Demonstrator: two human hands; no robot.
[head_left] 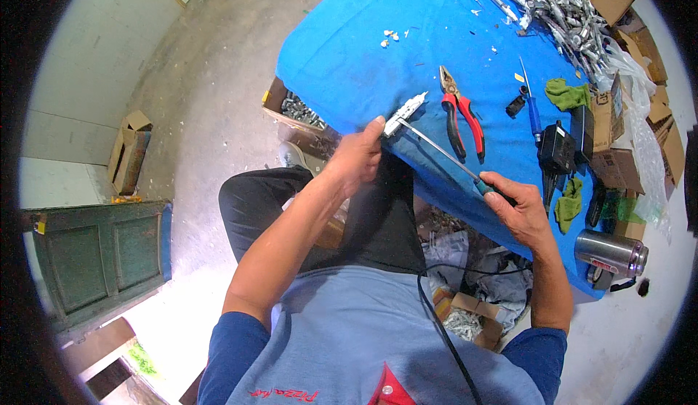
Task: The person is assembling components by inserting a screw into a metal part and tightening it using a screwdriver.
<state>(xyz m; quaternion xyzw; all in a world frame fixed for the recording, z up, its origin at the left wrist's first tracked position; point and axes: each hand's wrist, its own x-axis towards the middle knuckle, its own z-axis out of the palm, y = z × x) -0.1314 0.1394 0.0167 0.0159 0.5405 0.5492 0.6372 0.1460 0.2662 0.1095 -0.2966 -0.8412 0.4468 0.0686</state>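
Observation:
My left hand is closed on a slim, whitish metal part at the near edge of the blue cloth-covered table. In my right hand is a screwdriver with a dark green handle. Its long shaft slants up to the left, and the tip meets the metal part near my left thumb; whether it sits in a slot is too small to tell. Just beyond the shaft, red-and-black pliers lie with their jaws pointing away from me.
A heap of similar metal parts covers the far right. Along the right side are a blue screwdriver, green cloths, a black box-shaped device and a steel flask. A cardboard box of small metal pieces stands by the table's left edge.

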